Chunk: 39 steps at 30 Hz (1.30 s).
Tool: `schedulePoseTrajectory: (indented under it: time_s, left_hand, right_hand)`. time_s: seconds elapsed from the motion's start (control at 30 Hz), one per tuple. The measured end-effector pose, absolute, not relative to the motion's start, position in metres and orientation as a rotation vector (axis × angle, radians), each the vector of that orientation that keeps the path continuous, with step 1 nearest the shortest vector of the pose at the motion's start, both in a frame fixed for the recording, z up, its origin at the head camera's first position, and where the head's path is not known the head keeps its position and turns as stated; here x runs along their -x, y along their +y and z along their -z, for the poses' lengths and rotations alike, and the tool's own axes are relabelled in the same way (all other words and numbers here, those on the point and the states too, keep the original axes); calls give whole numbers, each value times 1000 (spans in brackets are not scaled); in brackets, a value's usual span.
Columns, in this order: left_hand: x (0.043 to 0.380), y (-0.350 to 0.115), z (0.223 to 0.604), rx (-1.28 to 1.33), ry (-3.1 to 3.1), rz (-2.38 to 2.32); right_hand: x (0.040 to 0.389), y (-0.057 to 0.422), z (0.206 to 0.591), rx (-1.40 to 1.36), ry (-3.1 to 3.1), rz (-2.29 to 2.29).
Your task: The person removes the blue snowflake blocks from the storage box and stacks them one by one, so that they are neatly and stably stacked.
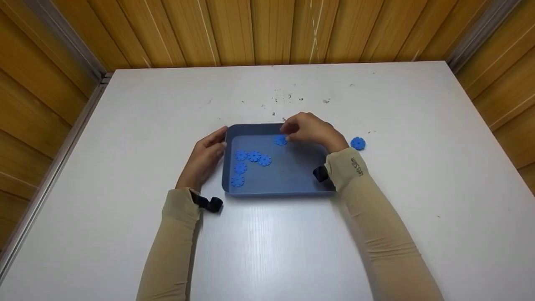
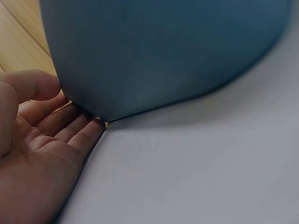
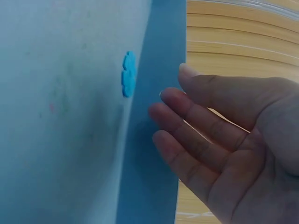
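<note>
A blue tray (image 1: 288,171) lies in the middle of the white table (image 1: 267,242). My left hand (image 1: 207,156) rests with straight fingers (image 2: 86,133) against the outside of the tray's left wall (image 2: 163,51). Over the tray's far side hovers my right hand (image 1: 307,129), its fingers (image 3: 187,116) relaxed and holding nothing. A blue flower-shaped disc (image 1: 280,140) lies on the tray floor just left of those fingertips; in the right wrist view this disc (image 3: 129,74) is apart from the hand (image 3: 219,135). Several more blue discs (image 1: 250,158) lie in the tray's left half.
One more blue disc (image 1: 357,143) lies on the table to the right of the tray. Small dark specks (image 1: 288,98) mark the table beyond the tray. Wooden walls (image 1: 267,29) close in the table at the back and both sides.
</note>
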<state>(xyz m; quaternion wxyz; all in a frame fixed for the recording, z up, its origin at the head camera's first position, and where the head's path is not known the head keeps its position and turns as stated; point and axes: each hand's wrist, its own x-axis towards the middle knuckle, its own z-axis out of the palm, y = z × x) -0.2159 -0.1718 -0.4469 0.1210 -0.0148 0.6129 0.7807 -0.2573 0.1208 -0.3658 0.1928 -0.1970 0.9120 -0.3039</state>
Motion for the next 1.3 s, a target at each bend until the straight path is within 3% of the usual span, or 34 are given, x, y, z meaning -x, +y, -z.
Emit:
schedulePoseTrajectory:
  time_s: [1.3]
  left_hand:
    - [216,-172,446,34,1823,-2262]
  right_hand:
    - [254,113,387,687,2511,696]
